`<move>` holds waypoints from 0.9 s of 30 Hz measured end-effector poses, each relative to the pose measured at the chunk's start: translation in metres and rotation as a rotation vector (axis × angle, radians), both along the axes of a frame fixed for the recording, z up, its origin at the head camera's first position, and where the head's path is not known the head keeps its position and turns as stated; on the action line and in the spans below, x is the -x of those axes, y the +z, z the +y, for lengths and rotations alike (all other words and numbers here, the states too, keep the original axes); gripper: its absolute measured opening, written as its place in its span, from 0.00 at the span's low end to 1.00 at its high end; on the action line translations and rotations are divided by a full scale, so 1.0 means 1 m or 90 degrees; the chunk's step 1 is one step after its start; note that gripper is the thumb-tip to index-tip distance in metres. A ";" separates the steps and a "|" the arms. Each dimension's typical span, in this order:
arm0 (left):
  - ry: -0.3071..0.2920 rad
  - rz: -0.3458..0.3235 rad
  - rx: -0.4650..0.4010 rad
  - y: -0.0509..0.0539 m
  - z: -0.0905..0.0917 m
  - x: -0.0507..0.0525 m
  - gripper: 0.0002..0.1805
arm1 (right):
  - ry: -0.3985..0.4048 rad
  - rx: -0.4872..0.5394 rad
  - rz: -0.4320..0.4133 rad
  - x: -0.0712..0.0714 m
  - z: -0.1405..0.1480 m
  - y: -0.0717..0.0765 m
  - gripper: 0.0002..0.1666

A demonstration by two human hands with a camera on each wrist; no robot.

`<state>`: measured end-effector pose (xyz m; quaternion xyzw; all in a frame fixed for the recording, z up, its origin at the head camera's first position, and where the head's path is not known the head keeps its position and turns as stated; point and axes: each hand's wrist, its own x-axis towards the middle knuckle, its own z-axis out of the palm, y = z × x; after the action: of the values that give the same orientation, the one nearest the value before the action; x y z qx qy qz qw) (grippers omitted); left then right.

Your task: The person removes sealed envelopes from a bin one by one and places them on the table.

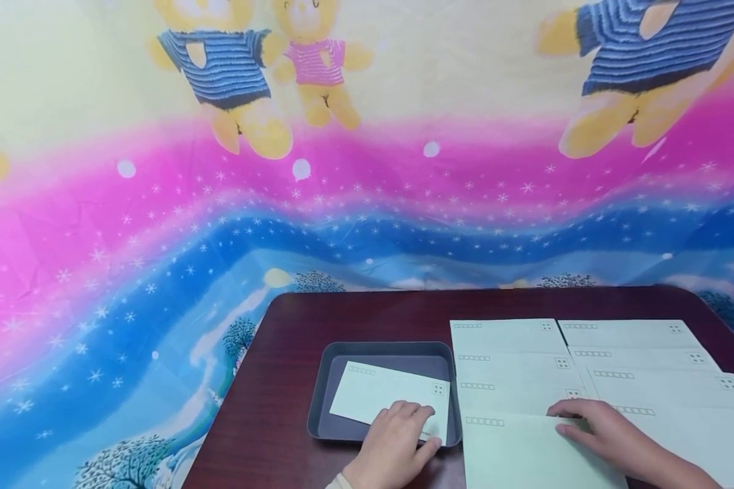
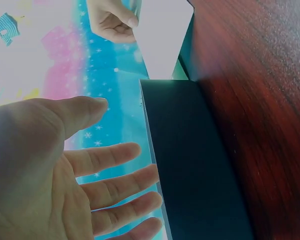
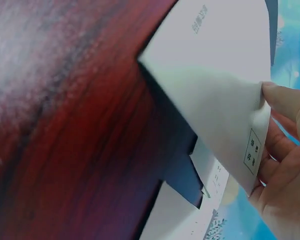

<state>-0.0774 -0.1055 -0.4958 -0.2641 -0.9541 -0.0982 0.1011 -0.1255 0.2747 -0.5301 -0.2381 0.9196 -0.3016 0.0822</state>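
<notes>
An envelope (image 1: 520, 451) at the front of the left column is pinched near its upper right corner by my right hand (image 1: 608, 435). Seen from the right wrist, thumb and fingers grip that envelope (image 3: 215, 75) by its edge, and it tilts up off the table. My left hand (image 1: 397, 441) hovers at the front rim of a dark grey tray (image 1: 342, 426), its fingers loosely extended and holding nothing. Inside the tray a single visible envelope (image 1: 385, 394) lies askew, partly covered by that hand in the head view. The left wrist view shows the tray's dark outer wall (image 2: 190, 150).
Several overlapping envelopes form two columns, the left one (image 1: 501, 336) and the right one (image 1: 624, 333), on the dark red wooden table (image 1: 251, 407). A patterned cloth (image 1: 367, 170) with bears hangs behind the table.
</notes>
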 end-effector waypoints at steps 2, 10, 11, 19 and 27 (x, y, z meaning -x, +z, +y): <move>0.002 -0.004 0.003 -0.001 0.001 0.000 0.17 | -0.009 -0.010 0.006 0.000 -0.001 -0.001 0.15; 0.007 -0.022 0.011 0.000 0.001 0.000 0.17 | -0.016 -0.060 0.048 0.000 -0.006 -0.005 0.18; 0.008 -0.026 0.011 0.001 0.001 -0.001 0.17 | -0.019 -0.069 0.054 0.000 -0.006 -0.006 0.19; 0.007 -0.022 0.014 -0.001 0.001 0.001 0.17 | -0.023 -0.120 0.108 -0.002 -0.009 -0.010 0.21; 0.003 -0.032 0.008 0.000 -0.001 0.002 0.18 | -0.048 -0.113 0.110 -0.002 -0.013 -0.007 0.20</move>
<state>-0.0790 -0.1068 -0.4955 -0.2597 -0.9577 -0.0985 0.0760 -0.1232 0.2622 -0.5376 -0.2200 0.9547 -0.2001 0.0118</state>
